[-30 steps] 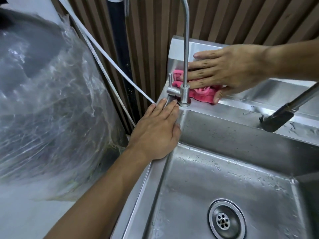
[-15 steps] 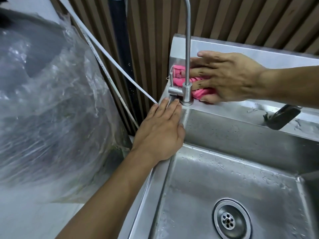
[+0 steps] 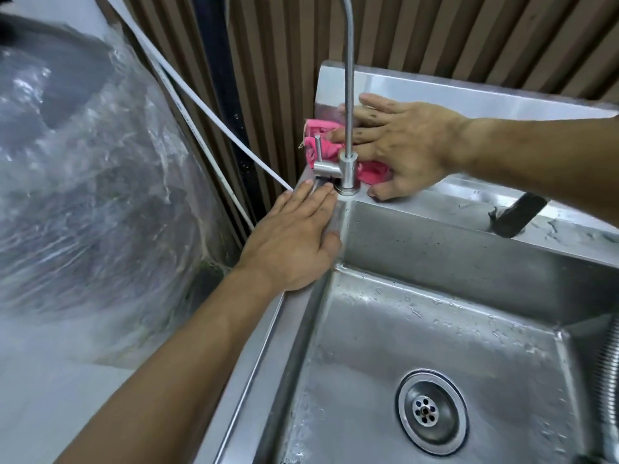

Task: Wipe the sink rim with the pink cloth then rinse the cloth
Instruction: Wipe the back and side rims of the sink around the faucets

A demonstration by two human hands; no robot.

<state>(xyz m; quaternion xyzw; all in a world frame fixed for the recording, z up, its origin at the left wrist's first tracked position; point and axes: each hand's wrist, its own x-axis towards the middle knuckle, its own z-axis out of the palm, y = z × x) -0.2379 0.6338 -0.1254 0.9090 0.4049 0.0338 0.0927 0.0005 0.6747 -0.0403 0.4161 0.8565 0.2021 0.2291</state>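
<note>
Since the earlier frames our right hand (image 3: 407, 149) has slid the pink cloth (image 3: 321, 147) further toward the back-left corner of the sink rim (image 3: 435, 192), so the cloth now shows mostly to the left of the slim tap (image 3: 348, 95), while our left hand (image 3: 294, 239) has stayed in place. We press the right hand flat on the cloth with the fingers spread, their tips reaching past the tap's stem toward the steel backsplash (image 3: 435, 92); the thumb rests on the rim in front of the tap. The cloth lies bunched on the rim just behind the tap's base, against the backsplash. We lay the left hand palm-down on the left rim, fingers together and straight, the tips touching the rim just in front of the tap's base.

Behind the tap stands a wall of brown vertical slats (image 3: 435, 31), with a dark pipe (image 3: 217, 78) and a white hose (image 3: 187, 92) running down it. Left of the tap sits a large bulk wrapped in clear plastic (image 3: 90, 182). A black spout (image 3: 517, 216) hangs over the rim to the right of the tap. The steel basin (image 3: 418, 329) in front of the tap holds only water droplets and a round drain (image 3: 432, 411).
</note>
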